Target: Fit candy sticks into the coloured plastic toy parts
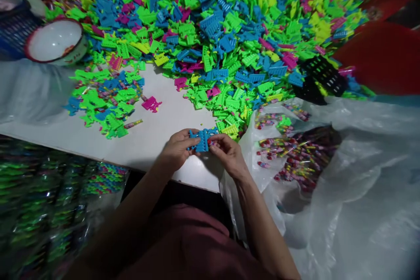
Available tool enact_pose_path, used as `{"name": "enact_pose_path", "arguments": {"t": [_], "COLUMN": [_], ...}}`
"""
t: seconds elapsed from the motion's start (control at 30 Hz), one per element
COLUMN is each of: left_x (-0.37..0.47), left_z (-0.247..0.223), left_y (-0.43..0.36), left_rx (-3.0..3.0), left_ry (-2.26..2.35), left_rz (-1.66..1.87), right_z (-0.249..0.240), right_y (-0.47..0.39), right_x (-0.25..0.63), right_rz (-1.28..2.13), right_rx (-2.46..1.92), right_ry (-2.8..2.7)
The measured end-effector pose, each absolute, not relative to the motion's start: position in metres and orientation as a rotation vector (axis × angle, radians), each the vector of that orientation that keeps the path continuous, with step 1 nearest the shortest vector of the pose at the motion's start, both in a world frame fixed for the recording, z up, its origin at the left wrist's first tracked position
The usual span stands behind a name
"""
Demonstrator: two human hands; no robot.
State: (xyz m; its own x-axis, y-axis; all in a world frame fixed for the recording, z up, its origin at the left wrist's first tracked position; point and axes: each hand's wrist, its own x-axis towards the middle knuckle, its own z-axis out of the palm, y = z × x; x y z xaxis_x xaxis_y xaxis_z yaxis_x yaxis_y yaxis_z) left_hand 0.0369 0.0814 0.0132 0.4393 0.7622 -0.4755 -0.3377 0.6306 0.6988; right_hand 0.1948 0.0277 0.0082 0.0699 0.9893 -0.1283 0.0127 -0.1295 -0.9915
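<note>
Near the front edge of the white table (154,133), my left hand (177,148) is closed on a blue plastic piece (202,141), its thumb on the piece's left side. My right hand (228,153) pinches a small red-tipped tube (211,142) against the right side of that piece; most of the tube is hidden by the fingers. To the left lies a small pile (108,100) of green and blue pieces with printed tubes among them. A pink piece (152,104) rests at its right edge.
A large heap of coloured plastic pieces (229,43) covers the back. Left are a white bowl (55,39) and a blue basket (16,26). An open plastic bag (361,175) at right holds printed tubes (305,153). Packed pieces (42,201) lie lower left.
</note>
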Motion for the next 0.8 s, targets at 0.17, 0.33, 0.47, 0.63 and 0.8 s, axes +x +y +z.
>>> {"name": "enact_pose_path", "arguments": {"t": [0.17, 0.33, 0.47, 0.63, 0.8], "left_x": [0.041, 0.040, 0.041, 0.036, -0.015], "left_z": [0.014, 0.011, -0.001, -0.002, 0.030], "left_y": [0.079, 0.071, 0.058, 0.054, 0.108], "left_rx": [0.625, 0.816, 1.094, 1.056, 1.180], "left_ry": [0.910, 0.947, 1.275, 1.248, 1.449], "left_rz": [0.709, 0.675, 0.802, 0.766, 0.923], "right_z": [0.008, 0.009, -0.004, 0.006, 0.043], "right_y": [0.028, 0.027, 0.022, 0.024, 0.007], "right_x": [0.198, 0.202, 0.195, 0.176, 0.241], "right_rz": [1.256, 1.294, 1.267, 1.135, 0.492], "right_rx": [-1.348, -1.321, -1.431, -1.492, -1.732], "right_ry": [-1.113, -1.198, -1.278, -1.442, -1.553]}}
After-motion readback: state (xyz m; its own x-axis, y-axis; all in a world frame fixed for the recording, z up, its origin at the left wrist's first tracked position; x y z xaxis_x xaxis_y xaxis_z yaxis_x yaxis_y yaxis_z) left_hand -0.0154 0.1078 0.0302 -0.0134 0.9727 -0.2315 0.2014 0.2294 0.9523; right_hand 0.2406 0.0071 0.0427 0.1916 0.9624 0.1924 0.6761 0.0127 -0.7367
